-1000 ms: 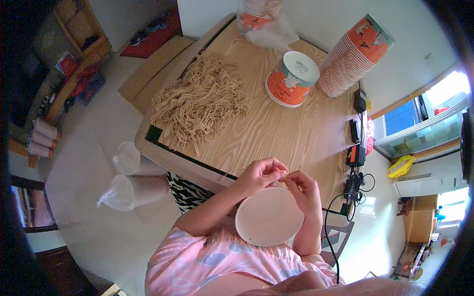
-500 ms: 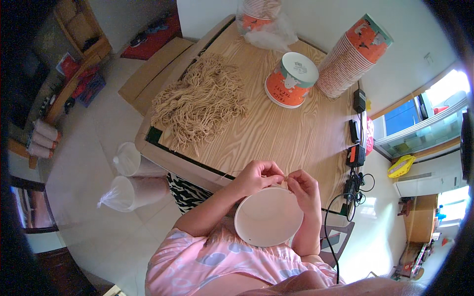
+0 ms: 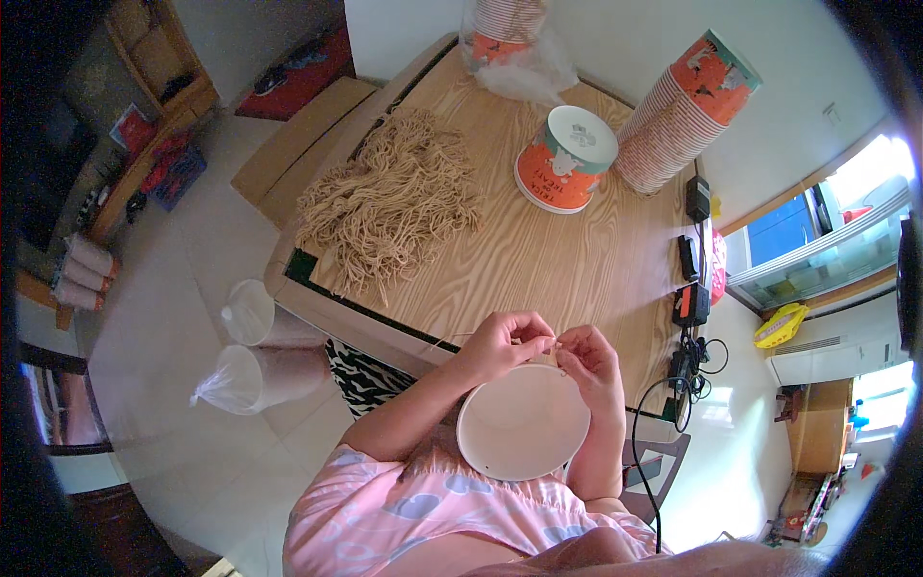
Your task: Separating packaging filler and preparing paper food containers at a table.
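Observation:
A white-lined paper bucket rests against my lap, its open mouth facing up and its far rim just below my fingers. My left hand is closed in a pinch at that rim, with a thin beige cord trailing out to its left. Fingertip to fingertip with it, my right hand pinches the cord too; the piece between the fingers is mostly hidden. Beyond them on the wood-grain table lies a heap of beige cords. An orange and green bucket stands upside down farther back.
A tall stack of nested buckets leans at the table's back right. More buckets in clear plastic stand at the back. Power adapters and black cables line the right edge. Bagged bucket stacks lie on the floor at left.
My right hand's fingers have shifted slightly at the rim, still pinching. The left hand, the bucket and the things on the table stay almost where they were.

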`<state>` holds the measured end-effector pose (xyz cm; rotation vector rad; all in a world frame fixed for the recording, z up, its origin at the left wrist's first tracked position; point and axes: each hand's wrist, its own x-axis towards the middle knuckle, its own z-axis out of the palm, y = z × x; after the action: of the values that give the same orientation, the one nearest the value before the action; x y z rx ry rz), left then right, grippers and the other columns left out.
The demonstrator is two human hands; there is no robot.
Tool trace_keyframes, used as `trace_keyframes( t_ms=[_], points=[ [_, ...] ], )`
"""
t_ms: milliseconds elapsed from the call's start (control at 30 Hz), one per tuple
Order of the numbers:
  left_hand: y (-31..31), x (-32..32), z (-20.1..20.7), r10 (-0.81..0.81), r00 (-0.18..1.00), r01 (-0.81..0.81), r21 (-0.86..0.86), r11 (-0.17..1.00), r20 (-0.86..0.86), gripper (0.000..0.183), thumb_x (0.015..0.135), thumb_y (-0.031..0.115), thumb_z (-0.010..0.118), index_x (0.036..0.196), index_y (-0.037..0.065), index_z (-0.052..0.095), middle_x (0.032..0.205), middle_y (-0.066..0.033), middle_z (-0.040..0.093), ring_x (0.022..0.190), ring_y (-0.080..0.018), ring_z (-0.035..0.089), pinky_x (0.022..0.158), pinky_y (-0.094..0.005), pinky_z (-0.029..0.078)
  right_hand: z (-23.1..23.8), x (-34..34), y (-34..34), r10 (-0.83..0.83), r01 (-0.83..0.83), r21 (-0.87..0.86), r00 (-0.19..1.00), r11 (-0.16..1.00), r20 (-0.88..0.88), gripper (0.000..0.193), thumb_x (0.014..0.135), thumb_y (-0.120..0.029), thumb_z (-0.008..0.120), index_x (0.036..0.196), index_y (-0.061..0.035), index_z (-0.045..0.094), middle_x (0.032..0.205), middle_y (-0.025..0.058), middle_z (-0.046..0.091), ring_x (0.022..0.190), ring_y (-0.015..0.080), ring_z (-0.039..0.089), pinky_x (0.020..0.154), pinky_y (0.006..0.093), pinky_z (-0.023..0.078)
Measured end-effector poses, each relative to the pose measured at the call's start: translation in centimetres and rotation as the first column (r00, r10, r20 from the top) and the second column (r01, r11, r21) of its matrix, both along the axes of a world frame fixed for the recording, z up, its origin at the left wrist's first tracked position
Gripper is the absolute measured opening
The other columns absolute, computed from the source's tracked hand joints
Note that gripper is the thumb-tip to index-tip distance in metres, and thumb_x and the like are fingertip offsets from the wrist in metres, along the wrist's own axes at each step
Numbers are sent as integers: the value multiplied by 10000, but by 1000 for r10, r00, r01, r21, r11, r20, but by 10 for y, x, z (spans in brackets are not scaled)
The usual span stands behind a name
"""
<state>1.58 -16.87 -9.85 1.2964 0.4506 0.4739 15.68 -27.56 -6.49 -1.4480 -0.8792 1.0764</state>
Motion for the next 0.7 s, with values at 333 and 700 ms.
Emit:
trace_keyframes(
  t_ms=[333, 700],
  points=[
    [-2, 1, -2, 28, 999, -28, 15, 999, 23, 70, 856, 103, 621, 863, 37, 597, 759, 24, 613, 658, -34, 547, 588, -198, 449, -3, 4, 0, 26, -31, 39, 992, 999, 122, 113, 797, 50, 609, 848, -23, 538, 802, -3, 546, 711, 50, 509, 623, 179, 406],
    [0, -2, -1, 47, 998, -45, -59, 997, 29, 94, 858, 127, 607, 829, 56, 552, 742, 28, 577, 655, -30, 515, 578, -201, 427, -9, 12, 0, 23, -24, 4, 995, 1000, 94, 133, 795, -13, 667, 847, -23, 545, 816, 6, 551, 771, 82, 539, 697, 223, 448]
  ],
)
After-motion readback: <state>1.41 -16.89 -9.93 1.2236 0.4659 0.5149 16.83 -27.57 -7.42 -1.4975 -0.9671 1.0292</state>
